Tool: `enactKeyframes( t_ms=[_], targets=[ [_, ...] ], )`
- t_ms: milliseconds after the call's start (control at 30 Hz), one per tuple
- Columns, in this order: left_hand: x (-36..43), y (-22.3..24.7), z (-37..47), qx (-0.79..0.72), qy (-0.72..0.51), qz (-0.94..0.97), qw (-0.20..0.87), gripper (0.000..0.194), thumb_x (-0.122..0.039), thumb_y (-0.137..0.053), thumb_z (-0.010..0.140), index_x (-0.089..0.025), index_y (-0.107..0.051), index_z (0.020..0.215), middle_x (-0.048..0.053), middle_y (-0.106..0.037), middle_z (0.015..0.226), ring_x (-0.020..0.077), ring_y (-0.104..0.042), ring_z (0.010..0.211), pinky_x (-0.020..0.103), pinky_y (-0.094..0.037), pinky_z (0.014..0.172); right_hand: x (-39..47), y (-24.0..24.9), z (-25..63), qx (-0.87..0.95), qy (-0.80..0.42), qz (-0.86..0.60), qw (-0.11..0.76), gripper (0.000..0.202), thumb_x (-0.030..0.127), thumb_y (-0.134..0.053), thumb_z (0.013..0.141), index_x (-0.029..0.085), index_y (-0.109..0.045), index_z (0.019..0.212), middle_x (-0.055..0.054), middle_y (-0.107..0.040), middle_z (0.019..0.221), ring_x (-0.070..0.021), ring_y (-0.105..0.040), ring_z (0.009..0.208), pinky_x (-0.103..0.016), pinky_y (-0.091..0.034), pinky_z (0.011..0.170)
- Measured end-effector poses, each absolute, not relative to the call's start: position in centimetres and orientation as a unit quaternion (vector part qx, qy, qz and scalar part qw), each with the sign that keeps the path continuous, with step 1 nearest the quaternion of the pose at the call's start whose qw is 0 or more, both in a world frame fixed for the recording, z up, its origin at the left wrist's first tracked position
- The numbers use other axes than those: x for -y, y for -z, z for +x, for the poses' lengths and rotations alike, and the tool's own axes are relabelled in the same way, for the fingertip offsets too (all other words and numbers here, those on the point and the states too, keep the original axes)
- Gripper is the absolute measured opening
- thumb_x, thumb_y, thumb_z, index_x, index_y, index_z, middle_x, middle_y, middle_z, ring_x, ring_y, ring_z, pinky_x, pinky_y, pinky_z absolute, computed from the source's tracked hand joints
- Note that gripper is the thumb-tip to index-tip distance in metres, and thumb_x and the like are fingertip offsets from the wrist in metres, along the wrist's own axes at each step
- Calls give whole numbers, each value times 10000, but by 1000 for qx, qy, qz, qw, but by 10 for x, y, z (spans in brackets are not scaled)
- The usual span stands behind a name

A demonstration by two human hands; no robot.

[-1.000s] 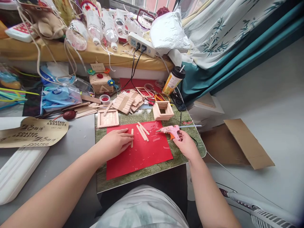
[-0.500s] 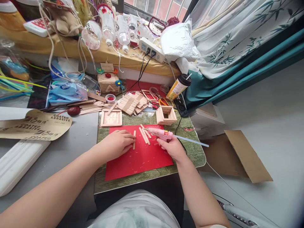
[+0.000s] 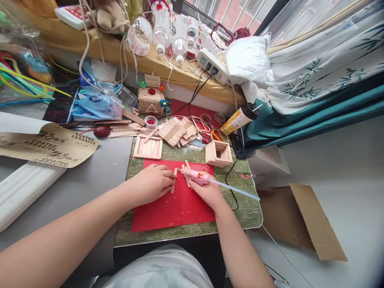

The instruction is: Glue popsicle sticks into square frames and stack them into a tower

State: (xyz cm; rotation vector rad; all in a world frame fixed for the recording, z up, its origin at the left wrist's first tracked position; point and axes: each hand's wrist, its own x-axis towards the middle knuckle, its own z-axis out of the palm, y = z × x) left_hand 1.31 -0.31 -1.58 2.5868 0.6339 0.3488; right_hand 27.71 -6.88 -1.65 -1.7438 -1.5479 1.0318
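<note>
My left hand (image 3: 153, 184) rests on a sheet of red paper (image 3: 174, 218), its fingertips closed on the edge of a wooden craft stick (image 3: 173, 185) that lies nearly upright in view. In my right hand (image 3: 210, 194) is a pink hot glue gun (image 3: 195, 175), with a long translucent glue stick (image 3: 237, 191) poking out of its back. The gun's nozzle points left and meets or hovers just over the craft stick's upper end; I cannot tell which. A few loose craft sticks (image 3: 188, 165) lie under and behind the gun, partly hidden by it.
Behind the paper are a flat stick frame (image 3: 148, 147), a pile of craft sticks (image 3: 172, 132) and a square stick box (image 3: 219, 153). A drink cup (image 3: 240, 118) leans at the back right. Sandpaper (image 3: 69, 150) lies left. A black cord (image 3: 232, 188) runs along the right.
My right hand has brought the glue gun left, so its nozzle is now at the craft stick's top end instead of over the loose sticks. My left hand stays at the stick. The view has shifted.
</note>
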Motion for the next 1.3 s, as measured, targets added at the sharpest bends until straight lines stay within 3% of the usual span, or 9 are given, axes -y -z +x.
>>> enactKeyframes(
  t_ms=[300,467,833,1300],
  targets=[
    [3,19,14,-230,-133,936,229,205,-229,-594,1012,-267,-796,1008,37,-785,1215,250,-664,1128,401,-488,986,69,29,274,585,-331,-694,257,248,477,-707,900,253,-793,961,-58,-779,907,-262,-718,849,-415,-587,839],
    [3,18,13,-231,-132,935,235,213,-220,-594,1000,-270,-797,958,34,-779,1211,246,-661,1107,394,-477,965,71,30,273,580,-312,-713,238,222,454,-775,853,267,-783,973,-41,-785,943,-263,-712,858,-406,-567,835],
    [3,14,13,-238,-140,925,262,242,-183,-591,982,-270,-792,879,10,-782,1167,231,-667,1075,380,-467,983,69,34,272,579,-308,-712,250,217,451,-760,874,286,-801,1009,-43,-798,972,-278,-735,903,-425,-580,888],
    [5,19,13,-247,-140,927,246,235,-224,-585,996,-276,-813,1017,33,-791,1197,245,-687,1087,400,-504,992,69,29,269,578,-309,-718,236,226,493,-718,898,276,-777,929,-37,-785,913,-261,-714,835,-394,-556,789]
  ],
)
